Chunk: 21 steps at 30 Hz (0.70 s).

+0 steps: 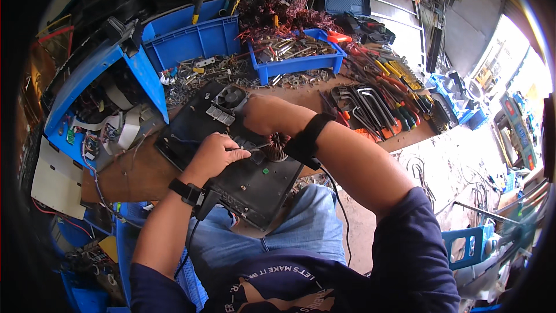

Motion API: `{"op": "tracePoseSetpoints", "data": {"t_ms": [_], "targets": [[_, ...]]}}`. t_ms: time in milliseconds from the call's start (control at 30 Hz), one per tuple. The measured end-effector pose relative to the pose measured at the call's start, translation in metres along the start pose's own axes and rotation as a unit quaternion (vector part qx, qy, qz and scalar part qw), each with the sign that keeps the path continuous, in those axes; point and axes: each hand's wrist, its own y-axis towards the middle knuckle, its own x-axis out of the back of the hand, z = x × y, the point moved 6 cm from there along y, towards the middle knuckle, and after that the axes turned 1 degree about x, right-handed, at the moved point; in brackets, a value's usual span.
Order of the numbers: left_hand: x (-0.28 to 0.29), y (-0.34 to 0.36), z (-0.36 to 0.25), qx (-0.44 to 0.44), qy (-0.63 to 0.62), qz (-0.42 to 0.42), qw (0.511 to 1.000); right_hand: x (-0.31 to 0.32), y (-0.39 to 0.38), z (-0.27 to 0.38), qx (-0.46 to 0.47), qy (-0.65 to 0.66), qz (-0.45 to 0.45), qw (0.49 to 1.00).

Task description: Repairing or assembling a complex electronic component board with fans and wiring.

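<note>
Cluttered table (136,169), black panel (267,186) beneath my grips.
I can't tell what left grip (216,153) or right grip (267,114) holds; I'd brace the finned heatsink (277,149) beside them.

A white-lettered navy shirt (399,255), blue jeans (310,217) and black cabled wristbands (310,138) are worn.

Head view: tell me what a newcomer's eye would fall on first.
Probably the tangled heap of dark red wire at the top centre, just behind a blue tray full of metal pieces. Next, the middle, where the left hand and right hand are over a black panel, with a round, copper-coloured finned part near its right edge. The spread of hand tools farther right also stands out.
</note>
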Motion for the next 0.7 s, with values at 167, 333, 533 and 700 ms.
{"op": "tracePoseSetpoints", "data": {"t_ms": [167,333,533,700], "targets": [[-0.008,-0.001,0.005,0.033,-0.144,-0.007,0.989,0.009,-0.045,0.056,0.074,-0.102,-0.105,0.986],[-0.008,-0.003,0.017,-0.015,-0.054,-0.008,0.998,0.011,-0.084,0.076,0.087,-0.119,-0.117,0.982],[-0.003,-0.001,-0.004,-0.023,-0.047,-0.013,0.999,0.016,-0.148,0.056,0.067,-0.018,-0.144,0.987],[-0.001,-0.001,-0.005,-0.007,-0.048,0.004,0.999,0.015,-0.171,0.017,0.007,-0.011,-0.166,0.986]]}}
